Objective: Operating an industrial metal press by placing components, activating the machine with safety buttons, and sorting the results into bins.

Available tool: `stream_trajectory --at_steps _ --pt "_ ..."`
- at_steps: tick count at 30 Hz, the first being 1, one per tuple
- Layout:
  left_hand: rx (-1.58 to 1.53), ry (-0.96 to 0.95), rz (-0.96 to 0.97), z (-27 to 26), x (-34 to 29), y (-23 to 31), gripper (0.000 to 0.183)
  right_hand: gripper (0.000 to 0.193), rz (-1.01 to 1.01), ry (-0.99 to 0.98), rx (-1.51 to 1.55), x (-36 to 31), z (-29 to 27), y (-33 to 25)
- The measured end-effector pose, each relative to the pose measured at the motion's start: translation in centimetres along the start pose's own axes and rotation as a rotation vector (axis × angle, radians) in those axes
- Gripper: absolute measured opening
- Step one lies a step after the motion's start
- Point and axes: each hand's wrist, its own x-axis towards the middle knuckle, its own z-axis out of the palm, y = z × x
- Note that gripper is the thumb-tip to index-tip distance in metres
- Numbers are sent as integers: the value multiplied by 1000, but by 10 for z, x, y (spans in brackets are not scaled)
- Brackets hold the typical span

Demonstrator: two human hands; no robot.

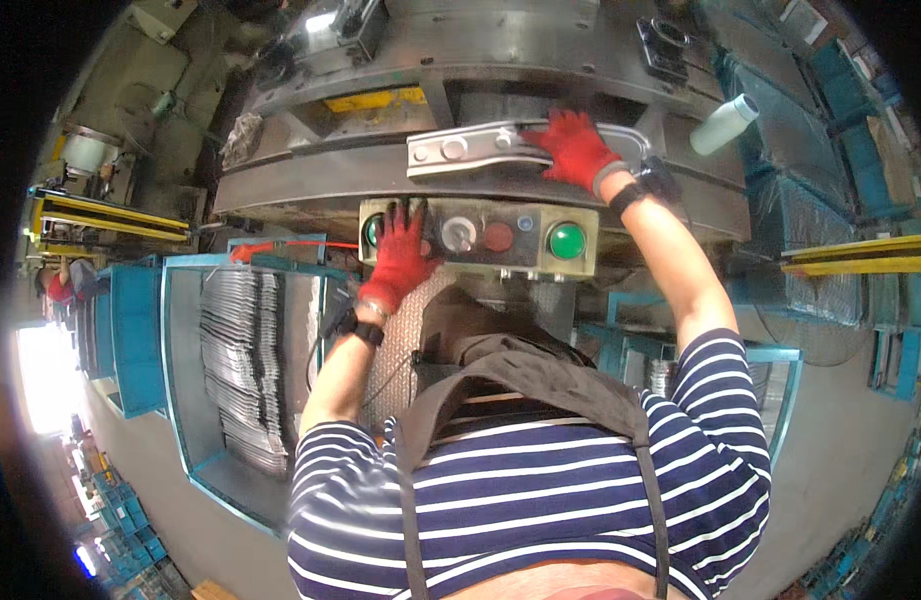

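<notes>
My left hand [399, 252], in a red glove, rests on the left end of a control box [534, 250] with its fingers apart. They partly cover a green button [373, 232]. Between the ends sit a grey knob [459, 235] and a red button [498, 237]; a second green button [568, 240] is at the right. Beyond the box, my red-gloved right hand [581, 152] grips a long silver stamped metal part [461, 150] toward its right end. Round holes show along the part, which lies over the front ledge of a press [311, 180].
A pale green bottle [724, 125] stands right of my right hand. Stacked metal parts [243, 370] fill a blue-framed bin [176, 400] at left. Yellow guard bars [116, 220] flank the left side, more [871, 255] the right. Another person [69, 283] is at far left.
</notes>
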Motion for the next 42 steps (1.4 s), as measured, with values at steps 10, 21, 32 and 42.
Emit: stream_trajectory --at_steps 10,21,32,42 --pt "-517 185 151 -8 32 -29 80 70 6 138 -40 -1 -35 -3" --pt "-795 208 -129 -28 50 -89 20 65 253 463 -122 62 -181 81" --pt "-996 294 -388 23 41 -156 24 64 313 569 -114 102 -163 96" --pt "-1082 446 -55 -15 88 -82 47 69 62 359 163 -10 -88 0"
